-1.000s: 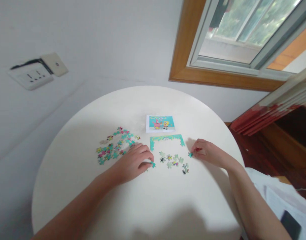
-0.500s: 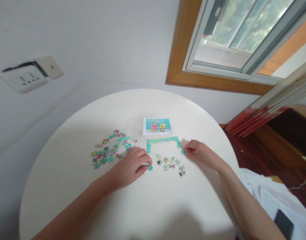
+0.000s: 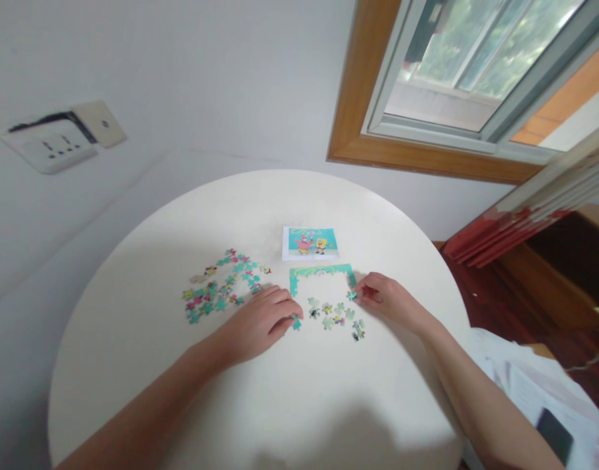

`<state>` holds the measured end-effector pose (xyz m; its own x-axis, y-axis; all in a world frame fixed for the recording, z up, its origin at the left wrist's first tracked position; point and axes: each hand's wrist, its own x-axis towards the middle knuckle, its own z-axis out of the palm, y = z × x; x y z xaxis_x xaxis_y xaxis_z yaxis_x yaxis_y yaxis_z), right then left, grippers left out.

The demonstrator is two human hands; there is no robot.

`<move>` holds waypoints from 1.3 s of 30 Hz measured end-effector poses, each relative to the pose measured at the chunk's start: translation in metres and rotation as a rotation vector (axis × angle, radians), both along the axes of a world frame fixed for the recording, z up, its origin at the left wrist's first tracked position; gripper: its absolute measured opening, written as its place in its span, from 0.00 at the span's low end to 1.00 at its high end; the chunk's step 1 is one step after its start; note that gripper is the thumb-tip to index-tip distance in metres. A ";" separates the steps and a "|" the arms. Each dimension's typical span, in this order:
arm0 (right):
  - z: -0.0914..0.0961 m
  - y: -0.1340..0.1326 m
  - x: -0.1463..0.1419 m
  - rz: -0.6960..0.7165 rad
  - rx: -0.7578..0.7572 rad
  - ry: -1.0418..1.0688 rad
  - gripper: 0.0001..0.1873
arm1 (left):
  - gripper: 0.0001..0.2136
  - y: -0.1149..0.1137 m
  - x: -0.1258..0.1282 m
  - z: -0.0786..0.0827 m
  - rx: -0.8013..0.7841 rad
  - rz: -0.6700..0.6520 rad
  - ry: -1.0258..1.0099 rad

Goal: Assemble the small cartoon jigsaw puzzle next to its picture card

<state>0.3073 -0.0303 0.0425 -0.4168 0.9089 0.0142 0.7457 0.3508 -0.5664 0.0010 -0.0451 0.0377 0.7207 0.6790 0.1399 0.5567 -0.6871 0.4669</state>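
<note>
My right hand (image 3: 383, 297) pinches a teal jigsaw puzzle piece (image 3: 352, 296) at the lower end of the right side of a partly joined puzzle border (image 3: 323, 269). The border forms a top edge with two short sides. My left hand (image 3: 267, 320) is closed, and a teal puzzle piece (image 3: 296, 322) shows at its fingertips, below the border's left side. Between the hands lie several loose pale pieces (image 3: 327, 323). A picture card (image 3: 311, 243) with a pink and a yellow cartoon figure rests just behind the border.
A spread of mixed loose puzzle pieces (image 3: 215, 297) lies left of my left hand on the round white table (image 3: 132, 372). Behind the table are a wall with a socket (image 3: 59, 143) and a wood-framed window. Papers and a dark phone-like object (image 3: 554, 434) lie at lower right.
My right hand has shifted slightly left, bringing its piece in under the border's right side. The left hand stays near the same spot with its piece. The camera view has moved a little.
</note>
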 end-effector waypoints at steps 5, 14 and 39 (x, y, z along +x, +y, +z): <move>-0.008 -0.002 -0.024 -0.005 0.124 -0.077 0.04 | 0.09 0.009 -0.013 -0.001 0.048 0.083 -0.061; -0.010 0.002 -0.025 0.115 0.343 -0.107 0.11 | 0.09 0.009 -0.018 0.004 0.110 0.114 -0.052; -0.006 0.015 -0.064 0.191 0.326 -0.200 0.12 | 0.10 0.010 -0.019 0.001 0.156 0.162 -0.011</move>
<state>0.2431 -0.0155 0.0369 -0.6010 0.7765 0.1893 0.7340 0.6299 -0.2538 -0.0177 -0.0348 0.0389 0.6016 0.7554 0.2596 0.6615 -0.6534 0.3681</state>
